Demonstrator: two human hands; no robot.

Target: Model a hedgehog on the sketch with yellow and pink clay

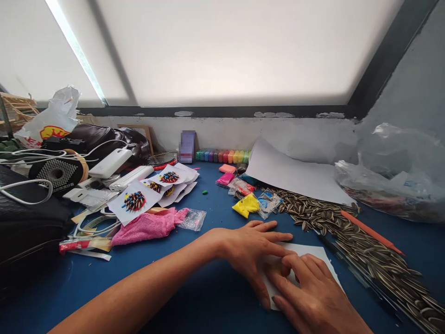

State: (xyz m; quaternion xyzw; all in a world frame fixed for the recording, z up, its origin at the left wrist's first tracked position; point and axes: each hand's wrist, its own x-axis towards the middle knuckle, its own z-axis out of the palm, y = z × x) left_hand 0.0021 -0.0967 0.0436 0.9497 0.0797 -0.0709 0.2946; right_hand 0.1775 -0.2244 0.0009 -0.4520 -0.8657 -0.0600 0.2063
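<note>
A sheet of white paper point(314, 252) lies on the blue table under both hands. My left hand point(252, 248) rests over its left side, fingers spread and thumb pointing toward me. From the right, my right hand point(311, 294) reaches in with bent fingers closed near the left palm. Whatever its fingertips press or hold is hidden behind the knuckles. Just beyond the hands are a yellow clay packet point(246, 205) and a clear packet with blue bits point(269, 203). Striped sunflower seeds point(368, 246) spread along the right, with an orange stick-like tool point(371, 232) on them.
Cards with seed-covered decorations point(134, 202) lie at left beside a pink cloth point(149, 227). Colored clay blocks point(222, 156) and a phone point(187, 146) stand by the wall. Large paper point(292, 169) covers some seeds. A plastic bag point(392, 185), cables and black bags flank the table.
</note>
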